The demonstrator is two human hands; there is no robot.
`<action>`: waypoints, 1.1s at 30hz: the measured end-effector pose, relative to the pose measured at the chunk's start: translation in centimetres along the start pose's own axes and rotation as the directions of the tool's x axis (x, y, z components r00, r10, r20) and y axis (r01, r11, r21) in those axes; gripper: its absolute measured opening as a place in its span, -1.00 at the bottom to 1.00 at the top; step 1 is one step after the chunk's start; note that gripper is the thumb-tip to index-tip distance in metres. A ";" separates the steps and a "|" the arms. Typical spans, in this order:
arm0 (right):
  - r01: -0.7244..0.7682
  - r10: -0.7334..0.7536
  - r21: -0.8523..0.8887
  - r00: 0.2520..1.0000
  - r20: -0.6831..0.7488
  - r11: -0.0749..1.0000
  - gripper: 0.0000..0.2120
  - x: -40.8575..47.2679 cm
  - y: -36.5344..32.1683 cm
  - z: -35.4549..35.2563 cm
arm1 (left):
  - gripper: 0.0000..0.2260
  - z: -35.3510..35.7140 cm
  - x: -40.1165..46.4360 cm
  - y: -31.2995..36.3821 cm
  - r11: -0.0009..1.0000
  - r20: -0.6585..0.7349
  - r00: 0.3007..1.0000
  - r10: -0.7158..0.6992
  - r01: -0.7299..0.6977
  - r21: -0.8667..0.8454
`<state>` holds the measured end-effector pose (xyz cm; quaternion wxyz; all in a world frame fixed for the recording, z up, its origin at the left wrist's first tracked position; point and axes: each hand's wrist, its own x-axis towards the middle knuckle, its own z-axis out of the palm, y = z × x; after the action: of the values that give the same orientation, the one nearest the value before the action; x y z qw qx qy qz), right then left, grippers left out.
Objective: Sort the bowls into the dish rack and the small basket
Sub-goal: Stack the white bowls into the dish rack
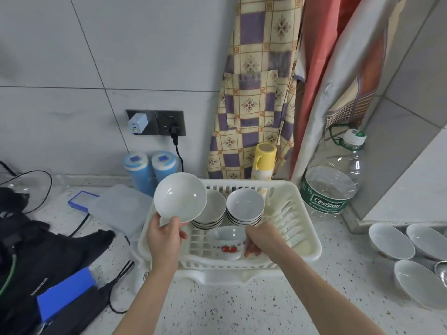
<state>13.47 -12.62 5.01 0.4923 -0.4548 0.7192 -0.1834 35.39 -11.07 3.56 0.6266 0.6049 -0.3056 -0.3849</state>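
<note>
The left hand (164,234) holds a plain white bowl (180,197) tilted up above the left end of the cream plastic dish rack (307,240), thumb over the bowl's lower rim and fingers behind it, so the grip pinches that rim. The right hand (260,240) reaches down into the rack, its fingers curled round the right edge of a small white bowl with red cherries (226,241) that lies tilted on the rack's floor near the front. Behind it, toward the wall, two stacks of dark-striped white bowls stand side by side in the rack: the left stack (212,211) partly hidden by the raised bowl, the right stack (244,207) just beside it. The rack sits on the speckled counter (242,305) near its back edge. At the counter's right edge three more white bowls (391,241) lie close together. A clear water bottle (331,187) stands just right of the rack.
</note>
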 end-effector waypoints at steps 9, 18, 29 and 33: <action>-0.024 0.024 -0.034 1.000 0.018 0.999 -0.80 1.9 0.7 1.5 | -0.78 0.1 0.7 -0.3 0.997 -0.033 0.997 -0.063 0.061 -0.045; -0.003 0.006 -0.165 1.000 0.018 0.986 -0.77 2.9 1.8 2.1 | -0.81 0.1 0.5 -0.6 0.999 0.003 1.000 -0.017 0.017 0.051; -0.036 0.068 -0.368 0.995 0.076 0.929 -0.83 3.6 1.8 2.3 | -0.80 0.2 0.4 -0.7 0.998 0.001 1.000 -0.006 0.006 0.059; -0.014 0.066 -0.458 0.993 0.098 0.889 -0.81 3.7 1.8 2.4 | -0.77 0.0 0.6 -0.8 0.996 0.028 0.999 -0.016 0.014 0.090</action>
<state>14.30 -14.36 0.65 0.4145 -0.5523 0.7229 0.0265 35.62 -11.56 2.68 0.5916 0.6290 -0.3268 -0.3842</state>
